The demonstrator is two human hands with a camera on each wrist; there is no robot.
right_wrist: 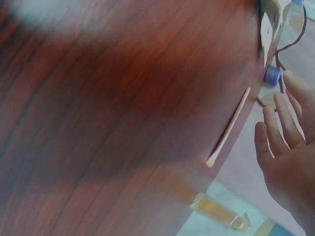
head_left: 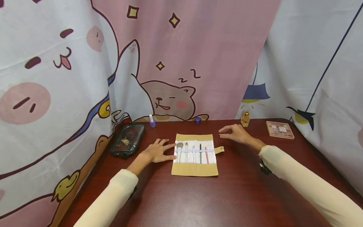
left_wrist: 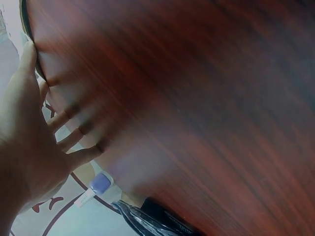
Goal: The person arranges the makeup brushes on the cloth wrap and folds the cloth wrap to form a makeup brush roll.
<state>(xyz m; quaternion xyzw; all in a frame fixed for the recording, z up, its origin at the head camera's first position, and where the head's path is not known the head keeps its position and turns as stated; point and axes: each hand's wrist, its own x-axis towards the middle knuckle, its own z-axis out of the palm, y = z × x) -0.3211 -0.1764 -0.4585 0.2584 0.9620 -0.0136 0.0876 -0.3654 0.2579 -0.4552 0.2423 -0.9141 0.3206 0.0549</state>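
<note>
My left hand (head_left: 157, 152) lies released beside the brush roll (head_left: 194, 154); right hand (head_left: 235, 132) hovers released. I'd steady the roll's edge first.

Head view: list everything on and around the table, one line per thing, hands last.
brush roll: one, tan and white, unrolled at table centre
brushes: five, tucked side by side under the roll's band
cosmetic pouch: one, clear with dark trim, left edge
nail polish bottle: one, purple, back left
small jar: one, purple, back centre
perfume bottle: one, amber, back right
eyeshadow palette: one, pink, far right
table: one, dark red wood
cartoon curtain: pink and white, behind
left hand: flat at the roll's left edge
right hand: relaxed, above the table right of the roll
</note>
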